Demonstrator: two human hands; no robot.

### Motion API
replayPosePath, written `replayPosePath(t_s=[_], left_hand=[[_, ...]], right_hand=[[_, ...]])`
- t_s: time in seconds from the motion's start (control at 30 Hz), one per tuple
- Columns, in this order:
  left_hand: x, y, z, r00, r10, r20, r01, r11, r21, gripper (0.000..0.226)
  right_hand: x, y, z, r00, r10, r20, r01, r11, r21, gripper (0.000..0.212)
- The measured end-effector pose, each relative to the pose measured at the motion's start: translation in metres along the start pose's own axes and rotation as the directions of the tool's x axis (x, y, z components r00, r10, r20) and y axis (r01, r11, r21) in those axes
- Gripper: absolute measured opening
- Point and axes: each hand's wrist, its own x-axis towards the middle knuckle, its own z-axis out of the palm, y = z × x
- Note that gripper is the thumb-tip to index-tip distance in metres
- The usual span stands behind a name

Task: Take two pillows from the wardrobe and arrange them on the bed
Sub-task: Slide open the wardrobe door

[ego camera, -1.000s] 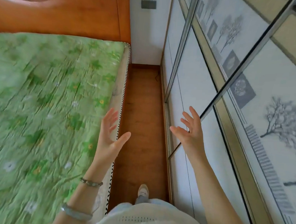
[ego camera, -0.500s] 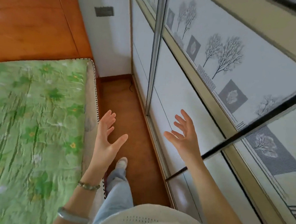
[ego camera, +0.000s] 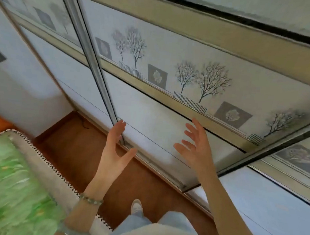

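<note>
Left hand [ego camera: 114, 151] and right hand [ego camera: 196, 147] open at the wardrobe [ego camera: 150, 115]

Both up, fingers spread, holding nothing. Left fingertips [ego camera: 122, 123] right by the metal door edge [ego camera: 92, 59], contact too close to call. Right hand hovers before the tree-printed panel [ego camera: 212, 81]. Green-covered bed [ego camera: 10, 181] lower left, wooden floor [ego camera: 79, 149] between it and the wardrobe.

The wardrobe [ego camera: 151, 108] stands before me and runs off to my right. The bed [ego camera: 10, 181] lies at my lower left, with a strip of floor [ego camera: 72, 148] between them where my shoe [ego camera: 136, 206] stands. My left hand [ego camera: 114, 155] is up by the upright door edge [ego camera: 92, 59], my right hand [ego camera: 196, 147] is to its right before the door panel, and the wall [ego camera: 16, 90] is left of the wardrobe, beyond the bed.
</note>
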Motion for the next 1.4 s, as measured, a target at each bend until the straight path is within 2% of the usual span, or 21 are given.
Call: replayPosePath(t_s=[0.17, 0.27, 0.4, 0.43, 0.47, 0.5, 0.53, 0.57, 0.6, 0.67, 0.73, 0.8, 0.97, 1.27, 1.4], left_hand=[[0.032, -0.010, 0.011, 0.983, 0.066, 0.172, -0.058, 0.997, -0.050, 0.080], [0.041, -0.011, 0.026, 0.964, 0.069, 0.257, -0.050, 0.996, -0.079, 0.082], [0.045, -0.013, 0.047, 0.935, 0.115, 0.337, -0.082, 0.990, -0.111, 0.082], [0.047, -0.014, 0.051, 0.927, 0.119, 0.355, -0.089, 0.991, -0.097, 0.081], [0.050, -0.015, 0.054, 0.919, 0.122, 0.376, -0.105, 0.992, -0.067, 0.079], [0.054, -0.018, 0.058, 0.910, 0.148, 0.388, -0.162, 0.987, 0.004, 0.078], [0.059, -0.022, 0.063, 0.896, 0.213, 0.389, -0.285, 0.948, 0.139, 0.075], [0.066, -0.025, 0.069, 0.862, 0.323, 0.391, -0.454, 0.836, 0.309, 0.070], [0.072, -0.028, 0.077, 0.802, 0.427, 0.418, -0.591, 0.670, 0.450, 0.067], [0.085, -0.030, 0.094, 0.691, 0.522, 0.500, -0.716, 0.403, 0.570, 0.068], [0.098, -0.033, 0.111, 0.603, 0.580, 0.548, -0.769, 0.239, 0.593, 0.069], [0.110, -0.035, 0.125, 0.548, 0.634, 0.546, -0.780, 0.151, 0.607, 0.070], [0.136, -0.028, 0.151, 0.555, 0.647, 0.523, -0.758, 0.134, 0.639, 0.078], [0.155, -0.041, 0.158, 0.523, 0.708, 0.475, -0.746, 0.110, 0.657, 0.078], [0.162, -0.048, 0.154, 0.522, 0.716, 0.463, -0.735, 0.102, 0.670, 0.078]], right_hand=[[-0.007, -0.002, -0.007, 0.984, -0.003, -0.176, -0.003, 0.999, -0.034, 0.080], [-0.013, -0.002, -0.015, 0.972, -0.017, -0.235, 0.002, 0.998, -0.062, 0.080], [-0.022, 0.001, -0.028, 0.964, -0.035, -0.262, -0.013, 0.984, -0.179, 0.078], [-0.025, 0.001, -0.031, 0.965, -0.051, -0.259, -0.019, 0.965, -0.261, 0.075], [-0.027, 0.000, -0.035, 0.958, -0.116, -0.262, -0.004, 0.909, -0.416, 0.071], [-0.026, -0.003, -0.041, 0.938, -0.241, -0.250, 0.038, 0.787, -0.616, 0.065], [-0.024, -0.003, -0.047, 0.900, -0.397, -0.180, 0.096, 0.583, -0.807, 0.060], [-0.021, -0.005, -0.054, 0.858, -0.507, -0.080, 0.120, 0.349, -0.929, 0.057], [-0.017, -0.008, -0.059, 0.837, -0.548, 0.001, 0.109, 0.165, -0.980, 0.057], [-0.006, -0.017, -0.071, 0.839, -0.534, 0.099, 0.072, -0.072, -0.995, 0.063], [0.003, -0.024, -0.083, 0.872, -0.464, 0.157, 0.051, -0.232, -0.971, 0.071], [0.009, -0.026, -0.093, 0.896, -0.408, 0.174, 0.027, -0.340, -0.940, 0.075], [0.022, -0.022, -0.099, 0.907, -0.408, 0.105, -0.098, -0.445, -0.890, 0.084], [0.034, -0.017, -0.105, 0.888, -0.425, 0.177, -0.077, -0.515, -0.854, 0.085], [0.041, -0.013, -0.103, 0.887, -0.425, 0.178, -0.069, -0.506, -0.860, 0.085]])
